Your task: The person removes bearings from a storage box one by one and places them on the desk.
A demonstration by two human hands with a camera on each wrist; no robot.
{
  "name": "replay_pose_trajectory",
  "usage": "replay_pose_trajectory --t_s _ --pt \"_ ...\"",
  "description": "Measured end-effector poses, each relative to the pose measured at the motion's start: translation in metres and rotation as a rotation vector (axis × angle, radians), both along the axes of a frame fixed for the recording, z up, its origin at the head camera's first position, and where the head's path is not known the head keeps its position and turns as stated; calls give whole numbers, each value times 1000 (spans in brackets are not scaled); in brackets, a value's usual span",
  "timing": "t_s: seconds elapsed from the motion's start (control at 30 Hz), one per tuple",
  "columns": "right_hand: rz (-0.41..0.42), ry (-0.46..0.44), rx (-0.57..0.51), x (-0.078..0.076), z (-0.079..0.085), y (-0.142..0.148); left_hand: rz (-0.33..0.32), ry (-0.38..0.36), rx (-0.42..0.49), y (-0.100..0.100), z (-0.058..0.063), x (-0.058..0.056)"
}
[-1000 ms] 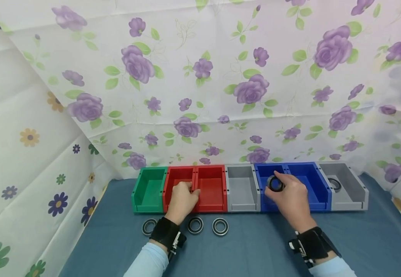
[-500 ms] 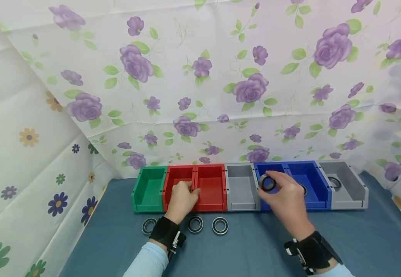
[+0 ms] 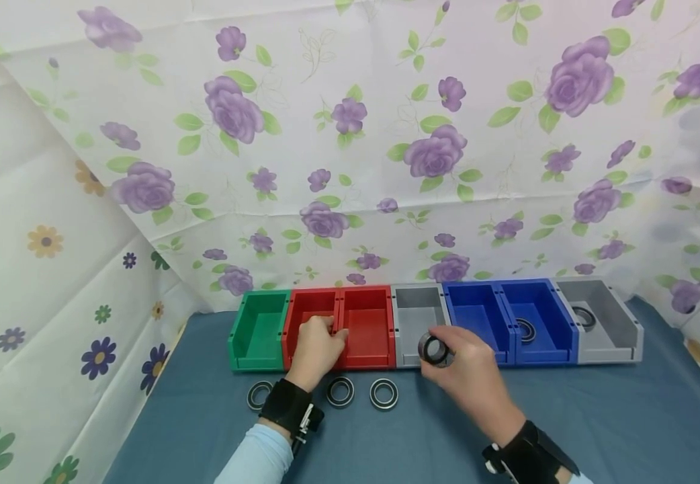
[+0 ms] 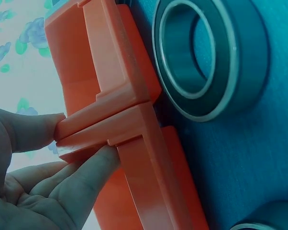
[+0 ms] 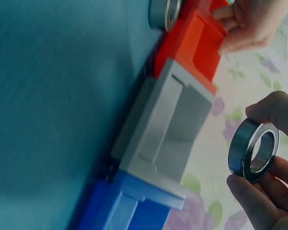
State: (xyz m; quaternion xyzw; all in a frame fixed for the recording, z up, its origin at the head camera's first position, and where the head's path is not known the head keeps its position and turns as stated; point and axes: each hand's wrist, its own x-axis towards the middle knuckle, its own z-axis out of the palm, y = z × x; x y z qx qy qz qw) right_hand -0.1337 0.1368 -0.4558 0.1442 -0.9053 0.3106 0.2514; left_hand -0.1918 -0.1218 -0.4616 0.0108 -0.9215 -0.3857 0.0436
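My right hand (image 3: 467,366) pinches a ball bearing (image 5: 242,149) between thumb and fingers. In the head view it hangs over the front of the middle grey bin (image 3: 418,316). With thumb and fingers on opposite sides, my left hand (image 3: 316,349) grips the adjoining walls of the left red bin (image 3: 310,302) and the right red bin (image 3: 368,333); the left wrist view shows this closely. Three bearings lie on the cloth before the bins: a left one (image 3: 250,397) partly behind the left wrist strap, a middle one (image 3: 330,392) and a right one (image 3: 374,395).
A green bin (image 3: 259,329) ends the row at left. Rightward stand a blue bin (image 3: 477,316), another blue bin (image 3: 537,306) with a bearing (image 3: 532,330) inside, and an end grey bin (image 3: 616,329) also holding a bearing (image 3: 590,318). Flowered cloth rises behind.
My right hand has carried its bearing leftward from the left blue bin to the middle grey bin, uncovering the bearing in the right blue bin. The left hand keeps its grip.
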Motion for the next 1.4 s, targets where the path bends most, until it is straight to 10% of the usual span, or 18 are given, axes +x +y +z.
replay_pose_trajectory --t_s 0.87,1.4 --pt "88 -480 234 4 -29 -12 7 1 8 0 -2 -1" --pt "145 -517 290 0 -38 -17 5 11 24 -1 -2 -1"
